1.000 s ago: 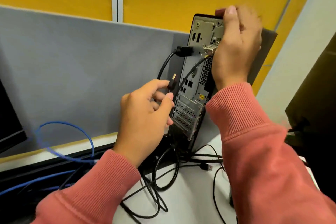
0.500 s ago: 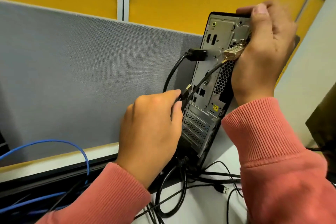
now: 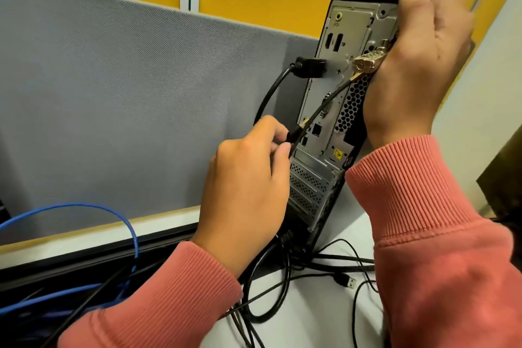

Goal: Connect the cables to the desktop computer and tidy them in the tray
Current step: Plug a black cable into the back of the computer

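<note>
- Both hands work at the rear panel of the desktop computer, which stands upright on the white desk against the grey partition.
- Right hand grips the tower's top right edge, thumb over the top and fingers behind.
- Left hand pinches a black USB plug between thumb and forefinger, its metal tip at the ports on the panel's lower left; whether it is seated cannot be told.
- Black cable is plugged into the panel's left side, above the left hand.
- Loose black cables lie tangled on the desk at the tower's base, one ending in a free USB plug.
- Blue cables loop left of the tower.
</note>
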